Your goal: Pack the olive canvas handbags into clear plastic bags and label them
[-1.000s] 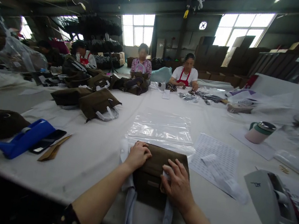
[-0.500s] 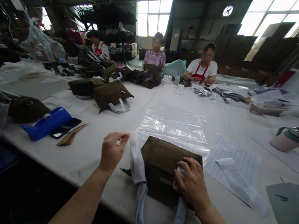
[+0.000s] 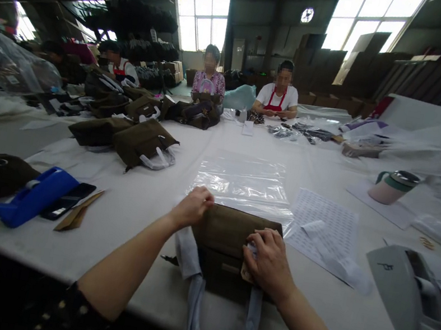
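An olive-brown bag (image 3: 229,235) lies on the white table in front of me, its wrapped handle (image 3: 195,308) hanging over the near edge. My left hand (image 3: 195,205) is at the bag's upper left corner, fingers pinched; what they hold is too small to make out. White wrapping (image 3: 187,253) runs down the bag's left side below this hand. My right hand (image 3: 267,258) rests on the bag's right part, fingers bent over a small white tag (image 3: 252,248). Clear plastic bags (image 3: 243,183) lie flat just behind the bag.
Left are a blue object (image 3: 33,194), a phone (image 3: 68,201) and more olive bags (image 3: 142,145). Right are printed sheets (image 3: 323,226), a tape dispenser (image 3: 402,294) and a pink mug (image 3: 392,187). Several people sit at the far side.
My left hand has moved right, from beside the bag onto its upper left corner, and the white strip has folded inward with it. The view has turned right. My right hand stays on the bag.
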### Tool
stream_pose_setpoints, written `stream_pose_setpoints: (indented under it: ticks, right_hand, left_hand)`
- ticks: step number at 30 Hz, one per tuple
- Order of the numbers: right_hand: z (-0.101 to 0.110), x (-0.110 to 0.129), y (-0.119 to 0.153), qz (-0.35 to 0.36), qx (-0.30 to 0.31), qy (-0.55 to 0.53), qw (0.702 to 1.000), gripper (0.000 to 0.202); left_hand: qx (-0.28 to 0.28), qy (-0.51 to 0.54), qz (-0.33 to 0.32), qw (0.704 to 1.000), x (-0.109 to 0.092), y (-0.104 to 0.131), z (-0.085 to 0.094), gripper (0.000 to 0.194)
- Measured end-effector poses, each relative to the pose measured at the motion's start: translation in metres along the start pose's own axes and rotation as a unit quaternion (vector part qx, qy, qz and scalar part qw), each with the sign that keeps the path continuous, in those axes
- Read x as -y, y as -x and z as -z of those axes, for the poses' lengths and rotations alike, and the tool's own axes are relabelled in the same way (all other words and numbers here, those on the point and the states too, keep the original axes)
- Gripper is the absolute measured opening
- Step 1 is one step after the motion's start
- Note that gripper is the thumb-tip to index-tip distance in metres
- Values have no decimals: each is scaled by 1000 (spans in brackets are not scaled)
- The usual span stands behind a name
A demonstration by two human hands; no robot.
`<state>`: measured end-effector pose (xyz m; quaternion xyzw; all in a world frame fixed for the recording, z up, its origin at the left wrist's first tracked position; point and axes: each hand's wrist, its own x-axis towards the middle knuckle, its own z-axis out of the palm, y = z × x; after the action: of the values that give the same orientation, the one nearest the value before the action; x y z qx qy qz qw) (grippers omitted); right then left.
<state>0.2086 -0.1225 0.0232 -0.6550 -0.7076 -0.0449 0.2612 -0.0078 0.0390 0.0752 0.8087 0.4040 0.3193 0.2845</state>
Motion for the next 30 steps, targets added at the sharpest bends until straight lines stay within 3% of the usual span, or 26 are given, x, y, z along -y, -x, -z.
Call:
stream_pose_setpoints:
  ticks: [2,4,6,8,11,14,16,20,24,27,30]
  right_hand:
    - [1,1,-9,-6,-3,14,1000,15]
    - [-3,0,-20,-5,-11,31,999,27]
    - [-12,-2,-34,-2,6,38,999,43]
    - [-21,-3,-49,-1,60,34,998,51]
    - [-26,-4,-64,-14,133,39,990,56]
    - [-20,0,-59,-8,126,60,990,56]
    - [-11,6,-44,12,93,70,993,55]
    - [9,25,-5,61,59,66,994,55]
    - [24,43,25,79,61,96,990,57]
    - [30,48,34,77,59,120,988,55]
    - [30,48,33,77,62,118,988,52]
  left_hand:
    - [-131,24,96,987,18,15,40,25]
    - [-244,51,198,948,36,37,72,46]
    - [-297,88,282,908,47,64,82,61]
    - [-285,137,335,887,46,88,64,67]
    - [-203,213,351,889,29,113,6,67]
    - [-141,264,301,905,9,131,-43,83]
    - [-144,252,253,923,1,148,-61,88]
    - [-176,219,202,938,-10,197,-74,85]
    - [-176,233,202,935,-23,237,-77,84]
    - [-158,172,194,953,-32,243,-73,73]
    - [-152,-3,122,981,-40,231,-74,62]
